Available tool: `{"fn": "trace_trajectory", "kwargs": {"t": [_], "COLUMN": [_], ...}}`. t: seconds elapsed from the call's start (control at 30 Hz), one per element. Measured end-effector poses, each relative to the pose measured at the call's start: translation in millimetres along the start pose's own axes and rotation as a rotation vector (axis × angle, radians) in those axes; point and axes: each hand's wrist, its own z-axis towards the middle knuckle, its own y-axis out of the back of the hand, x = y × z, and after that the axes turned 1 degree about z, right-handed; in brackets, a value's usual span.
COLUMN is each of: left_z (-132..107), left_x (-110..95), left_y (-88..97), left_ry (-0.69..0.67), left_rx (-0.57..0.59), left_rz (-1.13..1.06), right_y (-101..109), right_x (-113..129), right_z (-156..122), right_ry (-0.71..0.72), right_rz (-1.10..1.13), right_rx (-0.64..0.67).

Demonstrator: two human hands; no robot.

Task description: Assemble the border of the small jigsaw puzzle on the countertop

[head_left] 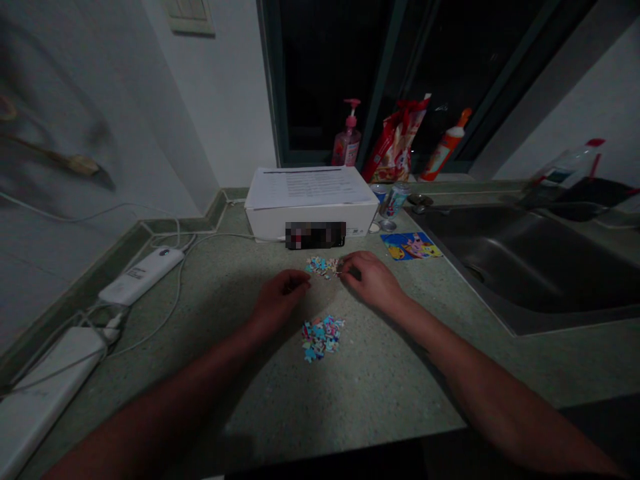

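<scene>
Two small heaps of coloured jigsaw pieces lie on the greenish counter (380, 380). The far heap (323, 267) sits between my hands; the near heap (321, 337) lies just below them. My left hand (277, 300) rests on the counter with its fingers curled in, close to the far heap's left side. My right hand (370, 279) has its fingers bent in a pinch at the far heap's right edge, touching the pieces. What either hand holds is too small and dark to make out.
A white box (310, 200) stands behind the heaps, with a colourful picture card (413, 245) and a can (395, 199) to its right. The steel sink (525, 267) fills the right side. Power strips (143, 275) and cables lie at left. Bottles and a bag stand by the window.
</scene>
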Motion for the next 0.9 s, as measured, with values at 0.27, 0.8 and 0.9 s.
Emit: {"fn": "trace_trajectory", "kwargs": {"t": [0.27, 0.8, 0.9], "left_z": [-9.6, -9.5, -8.3], "left_x": [-11.4, -12.9, -10.4], "left_y": [-5.2, -2.9, -2.2], "left_ry": [-0.063, 0.057, 0.047], "left_rx": [0.056, 0.153, 0.156], "left_rz": [0.07, -0.084, -0.073], "right_y": [-9.5, 0.9, 1.9], "right_x": [49.0, 55.0, 52.5], "right_z": [-12.7, -17.5, -17.0], "right_ry": [-0.097, 0.228, 0.248], "right_rz": [0.462, 0.188, 0.17], "right_rx": [0.093, -0.009, -0.011]}}
